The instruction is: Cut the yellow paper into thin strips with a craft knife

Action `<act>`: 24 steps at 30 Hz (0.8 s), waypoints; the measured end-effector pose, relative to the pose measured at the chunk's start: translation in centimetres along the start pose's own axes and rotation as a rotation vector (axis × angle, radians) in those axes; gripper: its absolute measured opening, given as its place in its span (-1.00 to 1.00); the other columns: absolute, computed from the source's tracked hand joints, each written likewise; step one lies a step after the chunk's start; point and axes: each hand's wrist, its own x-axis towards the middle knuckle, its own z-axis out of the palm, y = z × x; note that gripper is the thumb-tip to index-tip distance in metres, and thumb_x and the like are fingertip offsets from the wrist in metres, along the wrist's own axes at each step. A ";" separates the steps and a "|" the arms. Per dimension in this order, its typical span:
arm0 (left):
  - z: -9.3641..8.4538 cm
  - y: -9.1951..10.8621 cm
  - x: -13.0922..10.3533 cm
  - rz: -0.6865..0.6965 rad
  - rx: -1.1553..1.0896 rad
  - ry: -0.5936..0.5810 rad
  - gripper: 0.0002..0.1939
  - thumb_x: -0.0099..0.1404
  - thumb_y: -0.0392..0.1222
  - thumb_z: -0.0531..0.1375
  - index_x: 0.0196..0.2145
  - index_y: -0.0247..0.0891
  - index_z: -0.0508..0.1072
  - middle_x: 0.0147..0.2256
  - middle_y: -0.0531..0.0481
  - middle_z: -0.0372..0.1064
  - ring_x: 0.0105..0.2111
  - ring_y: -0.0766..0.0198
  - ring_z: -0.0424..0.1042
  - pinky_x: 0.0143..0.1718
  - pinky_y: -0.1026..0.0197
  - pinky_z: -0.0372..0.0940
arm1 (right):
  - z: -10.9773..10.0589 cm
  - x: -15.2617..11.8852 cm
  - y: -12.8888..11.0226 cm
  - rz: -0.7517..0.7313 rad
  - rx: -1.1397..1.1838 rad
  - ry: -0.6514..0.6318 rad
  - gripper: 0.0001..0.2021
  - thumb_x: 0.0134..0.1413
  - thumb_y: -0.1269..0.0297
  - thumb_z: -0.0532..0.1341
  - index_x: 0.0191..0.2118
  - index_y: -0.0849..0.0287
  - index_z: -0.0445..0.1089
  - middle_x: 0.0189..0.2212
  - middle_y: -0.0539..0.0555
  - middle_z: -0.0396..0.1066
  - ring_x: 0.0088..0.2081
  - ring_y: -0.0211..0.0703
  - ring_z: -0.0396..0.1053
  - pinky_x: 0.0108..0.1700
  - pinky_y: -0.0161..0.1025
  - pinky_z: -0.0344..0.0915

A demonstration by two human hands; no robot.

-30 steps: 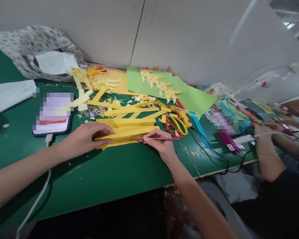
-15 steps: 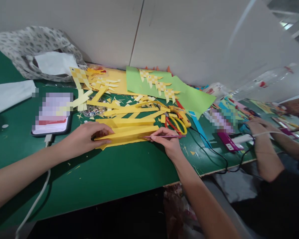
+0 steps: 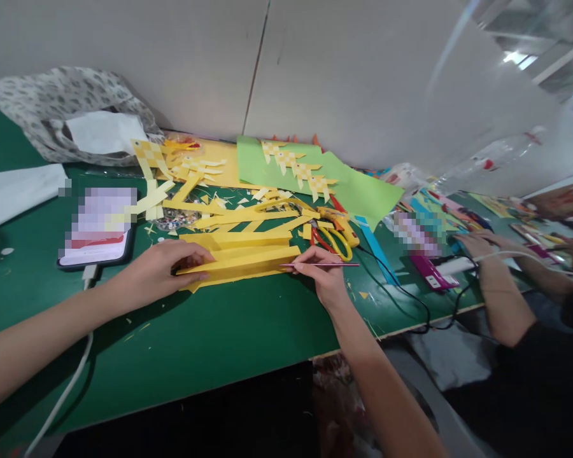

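Note:
A folded yellow paper (image 3: 248, 257) with lengthwise creases lies on the green table (image 3: 210, 343). My left hand (image 3: 172, 270) grips its left end, thumb below and fingers over the fold. A thin pinkish stick (image 3: 337, 264) is pinched in my right hand (image 3: 318, 270), its tip pointing left over the right end of the paper. Cut yellow strips (image 3: 248, 217) are strewn just behind. Red-handled and yellow-handled scissors (image 3: 337, 242) and a yellow glue gun (image 3: 344, 224) sit behind my right hand.
A phone (image 3: 100, 222) with a white cable lies left. Woven yellow paper fish (image 3: 303, 170) rest on green sheets (image 3: 363, 187) by the wall. A patterned bag (image 3: 33, 105) stands back left. Another person's hands (image 3: 487, 251) are at the right, near a purple box (image 3: 430, 270).
The camera view has shifted slightly. Over the right end of the paper, the stick and my right hand have moved a little; my left hand keeps its hold.

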 end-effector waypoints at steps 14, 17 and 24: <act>-2.2 0.6 -1.4 0.080 0.350 0.085 -0.72 0.28 0.02 0.13 -0.14 -0.16 0.43 -0.32 0.02 0.49 -0.28 0.09 0.45 -0.21 0.03 0.30 | 0.7 -0.5 -0.4 0.073 0.085 -0.122 -0.89 -0.23 0.30 0.38 -0.54 0.16 0.44 -0.60 0.00 0.51 -0.52 -0.17 0.46 -0.44 -0.26 0.36; -3.1 1.8 -2.2 0.109 0.467 0.145 -0.72 0.27 0.04 0.14 -0.14 -0.13 0.41 -0.19 0.01 0.50 -0.19 0.03 0.45 -0.11 -0.05 0.26 | 0.9 -0.6 -0.4 0.081 0.070 -0.146 -0.85 -0.22 0.26 0.39 -0.53 0.16 0.43 -0.58 0.01 0.52 -0.50 -0.16 0.46 -0.44 -0.25 0.37; -0.3 5.5 -0.9 0.244 0.611 0.177 -0.72 0.35 -0.09 0.03 -0.07 -0.22 0.38 -0.12 -0.11 0.47 -0.10 -0.01 0.43 -0.10 -0.01 0.26 | 1.0 -0.8 -0.4 0.064 0.078 -0.172 -0.87 -0.20 0.29 0.38 -0.53 0.16 0.42 -0.58 0.00 0.51 -0.50 -0.19 0.45 -0.42 -0.27 0.35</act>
